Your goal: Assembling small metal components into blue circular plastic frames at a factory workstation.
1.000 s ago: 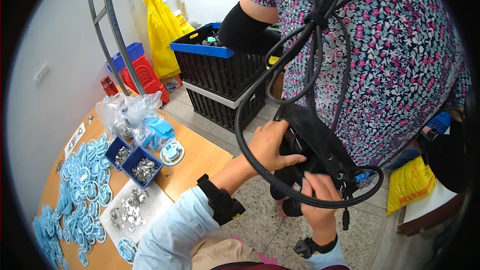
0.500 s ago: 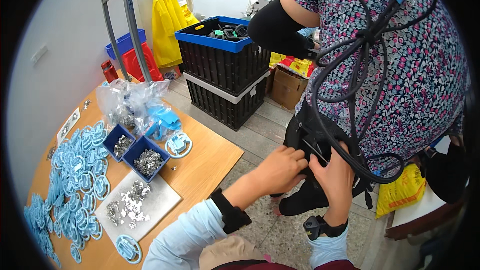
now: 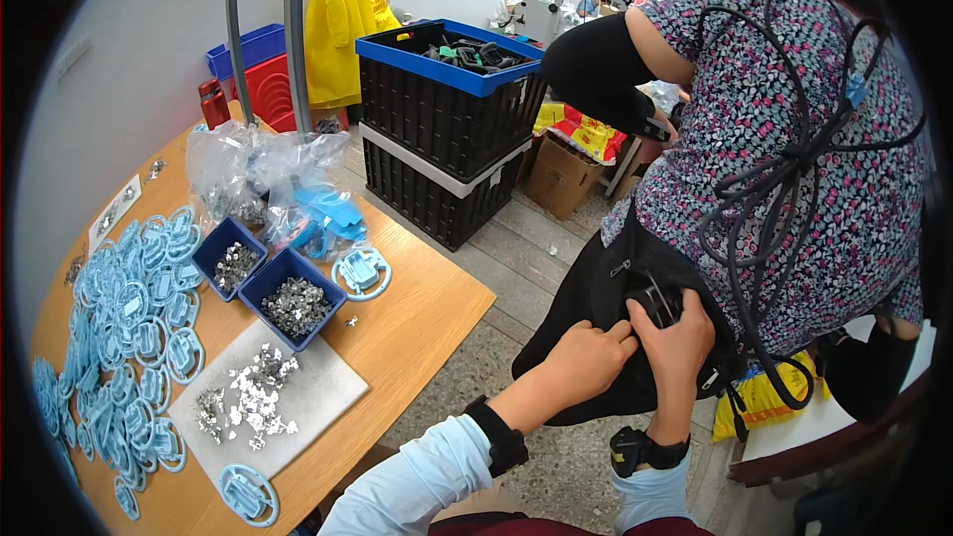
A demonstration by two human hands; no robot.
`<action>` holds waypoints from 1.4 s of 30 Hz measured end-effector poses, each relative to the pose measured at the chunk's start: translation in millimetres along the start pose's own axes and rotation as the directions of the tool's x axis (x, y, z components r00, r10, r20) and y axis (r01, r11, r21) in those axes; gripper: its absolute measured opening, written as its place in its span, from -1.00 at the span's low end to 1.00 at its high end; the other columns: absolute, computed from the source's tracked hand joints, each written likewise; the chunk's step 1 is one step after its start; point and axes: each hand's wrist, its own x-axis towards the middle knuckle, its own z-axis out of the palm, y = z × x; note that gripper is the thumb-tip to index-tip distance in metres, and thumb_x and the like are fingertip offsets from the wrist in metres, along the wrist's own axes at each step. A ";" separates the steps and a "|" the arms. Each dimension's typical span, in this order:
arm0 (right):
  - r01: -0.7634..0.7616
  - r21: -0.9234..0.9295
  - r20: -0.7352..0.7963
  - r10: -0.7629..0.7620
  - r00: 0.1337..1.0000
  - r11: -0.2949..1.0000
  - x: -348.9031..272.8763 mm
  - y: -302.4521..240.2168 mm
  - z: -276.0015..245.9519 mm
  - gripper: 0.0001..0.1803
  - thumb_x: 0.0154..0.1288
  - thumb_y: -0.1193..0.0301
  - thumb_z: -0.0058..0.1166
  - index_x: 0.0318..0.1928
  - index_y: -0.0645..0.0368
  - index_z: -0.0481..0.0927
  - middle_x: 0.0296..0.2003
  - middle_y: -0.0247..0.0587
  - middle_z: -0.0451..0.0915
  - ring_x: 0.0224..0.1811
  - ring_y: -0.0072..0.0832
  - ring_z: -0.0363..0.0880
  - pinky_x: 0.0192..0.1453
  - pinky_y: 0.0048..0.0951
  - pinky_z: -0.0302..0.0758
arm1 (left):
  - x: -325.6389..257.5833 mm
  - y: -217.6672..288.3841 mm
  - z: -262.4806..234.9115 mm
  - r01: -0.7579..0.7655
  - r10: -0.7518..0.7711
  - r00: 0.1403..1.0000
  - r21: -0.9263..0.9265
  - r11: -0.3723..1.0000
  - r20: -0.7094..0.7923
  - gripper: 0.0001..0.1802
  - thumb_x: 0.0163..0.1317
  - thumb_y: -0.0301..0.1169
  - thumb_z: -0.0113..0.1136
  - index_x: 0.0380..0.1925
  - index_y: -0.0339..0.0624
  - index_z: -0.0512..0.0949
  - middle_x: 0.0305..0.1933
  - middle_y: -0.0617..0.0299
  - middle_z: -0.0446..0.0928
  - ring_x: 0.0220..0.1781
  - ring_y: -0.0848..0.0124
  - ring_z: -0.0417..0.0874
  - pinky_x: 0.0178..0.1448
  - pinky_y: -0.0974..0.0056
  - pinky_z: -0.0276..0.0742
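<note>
A black waist bag [image 3: 573, 337] hangs at the hip of a co-worker in a flowered shirt. My left hand [image 3: 586, 362] is closed at the bag's front edge, fingers curled on the fabric, their tips partly hidden. In the bag's opening sits a dark boxy device [image 3: 659, 304] with pale edges. Around it my right hand [image 3: 677, 349] closes, thumb on one side and fingers on the other. A thick black cable [image 3: 733, 377] loops down the co-worker's back and past my right hand. Both my wrists wear black straps.
On my left a wooden table [image 3: 437, 303] bears many light-blue plastic rings [image 3: 134, 308], two blue bins [image 3: 290, 337] of small metal parts and a white board [image 3: 333, 387]. Stacked black crates [image 3: 437, 129] stand ahead. A yellow bag [image 3: 759, 407] lies at the right.
The view has shifted. The co-worker's torso and arm appear further right. More of the dark device shows in the bag's opening, and my left hand has moved lower, closer to my right.
</note>
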 end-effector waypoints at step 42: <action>0.077 0.546 -0.310 0.116 0.944 0.834 -32.9 37.4 -31.7 -0.29 -0.08 0.50 0.29 0.14 0.38 0.33 -0.02 -0.10 0.45 -0.03 -0.43 0.49 0.12 -0.45 0.40 | -13.4 -0.3 -7.4 -0.208 0.208 0.978 -0.125 0.970 -0.018 -0.65 -0.07 -0.39 0.22 -0.21 -0.17 0.45 -0.11 0.08 0.55 -0.47 0.36 0.63 -0.41 0.34 0.50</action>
